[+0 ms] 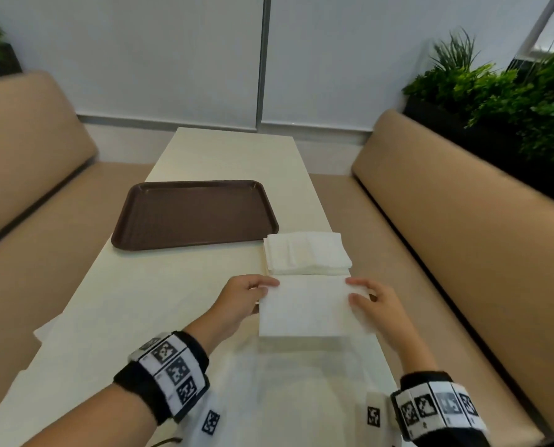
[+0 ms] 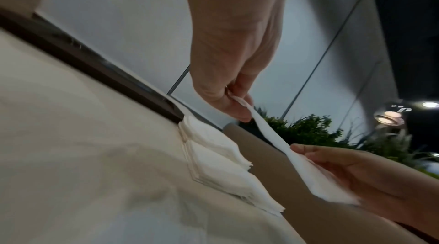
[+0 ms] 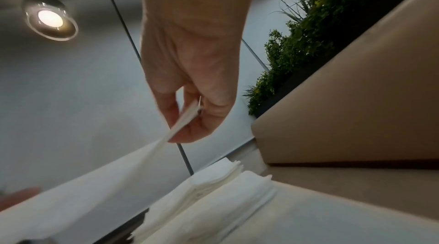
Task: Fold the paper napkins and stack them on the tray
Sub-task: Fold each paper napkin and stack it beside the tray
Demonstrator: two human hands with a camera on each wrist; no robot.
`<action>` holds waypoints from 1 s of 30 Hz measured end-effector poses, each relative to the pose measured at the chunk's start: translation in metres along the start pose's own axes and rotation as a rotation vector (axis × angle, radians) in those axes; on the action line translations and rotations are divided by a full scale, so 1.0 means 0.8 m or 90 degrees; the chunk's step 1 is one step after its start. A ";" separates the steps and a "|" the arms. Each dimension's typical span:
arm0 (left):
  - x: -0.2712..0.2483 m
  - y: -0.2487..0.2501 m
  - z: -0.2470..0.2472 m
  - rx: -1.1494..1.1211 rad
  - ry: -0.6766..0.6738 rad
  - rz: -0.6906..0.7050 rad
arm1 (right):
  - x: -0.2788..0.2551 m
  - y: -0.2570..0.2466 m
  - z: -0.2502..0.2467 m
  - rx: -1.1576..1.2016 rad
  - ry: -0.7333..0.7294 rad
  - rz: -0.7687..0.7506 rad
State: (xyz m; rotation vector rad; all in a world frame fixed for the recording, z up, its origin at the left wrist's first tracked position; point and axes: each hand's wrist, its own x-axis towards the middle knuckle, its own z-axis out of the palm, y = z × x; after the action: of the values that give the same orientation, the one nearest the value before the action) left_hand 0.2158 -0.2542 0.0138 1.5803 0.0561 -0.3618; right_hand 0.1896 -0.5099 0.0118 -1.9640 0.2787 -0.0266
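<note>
A white paper napkin [image 1: 304, 306] hangs in the air above the table's near right part, held at its two far corners. My left hand [image 1: 262, 287] pinches its left corner, and my right hand [image 1: 354, 293] pinches its right corner. In the left wrist view the napkin [image 2: 273, 135] stretches from my left hand [image 2: 235, 101] to my right hand [image 2: 299, 151]. The right wrist view shows my right hand [image 3: 190, 116] pinching the napkin [image 3: 152, 154]. A stack of flat white napkins [image 1: 306, 253] lies just beyond. The brown tray [image 1: 191, 214] sits bare at the far left.
The cream table [image 1: 140, 301] runs between two tan benches [image 1: 463, 221]. Green plants [image 1: 511, 101] stand behind the right bench. A grey wall [image 1: 172, 59] closes off the far end. The napkin stack [image 2: 213, 156] lies against the tray's rim [image 2: 95, 68].
</note>
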 end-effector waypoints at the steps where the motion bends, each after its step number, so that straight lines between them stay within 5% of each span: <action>1: 0.018 -0.002 0.005 -0.021 -0.004 -0.006 | 0.018 0.002 -0.002 -0.028 -0.011 0.003; 4: 0.067 -0.018 0.015 0.002 -0.001 -0.014 | 0.061 0.010 0.003 -0.123 -0.008 0.007; 11: 0.124 -0.060 0.035 0.331 0.050 0.018 | 0.106 0.051 0.026 -0.370 0.003 0.042; 16: 0.127 -0.076 0.049 0.522 0.048 0.055 | 0.106 0.061 0.038 -0.474 0.026 0.043; 20: 0.101 -0.060 0.049 0.659 0.025 0.026 | 0.091 0.044 0.036 -0.649 0.044 0.133; 25: 0.009 -0.023 -0.028 0.439 -0.040 0.048 | 0.104 0.048 0.020 -0.649 -0.095 0.096; 30: -0.147 -0.055 -0.161 0.274 0.053 0.052 | 0.004 -0.069 0.099 -0.626 -0.210 -0.077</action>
State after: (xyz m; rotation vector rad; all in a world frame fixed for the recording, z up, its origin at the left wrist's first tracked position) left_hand 0.1182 -0.1036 0.0021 2.0174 -0.0253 -0.2535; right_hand 0.2144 -0.4181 0.0294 -2.9037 -0.0792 0.4266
